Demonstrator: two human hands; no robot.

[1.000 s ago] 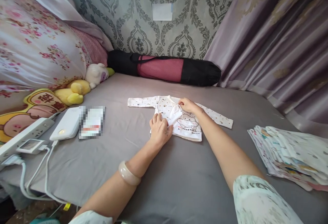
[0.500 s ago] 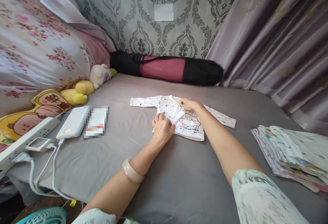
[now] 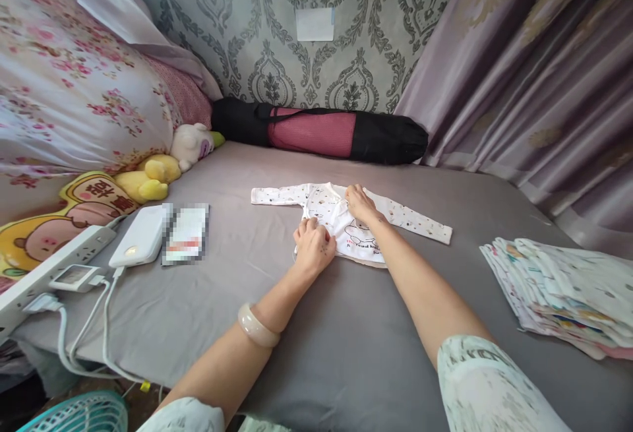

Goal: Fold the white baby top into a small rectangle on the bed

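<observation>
Right forearm (image 3: 420, 280) has swung inward since half a second ago, hiding more of the cartoon print (image 3: 357, 234) on our long-sleeved baby shirt (image 3: 341, 226). Our right hand (image 3: 362, 205) is bunched at the collar (image 3: 336, 189); can't tell if it pinches cloth. Our left hand (image 3: 315, 247) rests half-curled on the shirt front, grip unclear. Shirt lies spread on our gray bedsheet (image 3: 346, 333), well apart from the folded clothes (image 3: 558, 293).
</observation>
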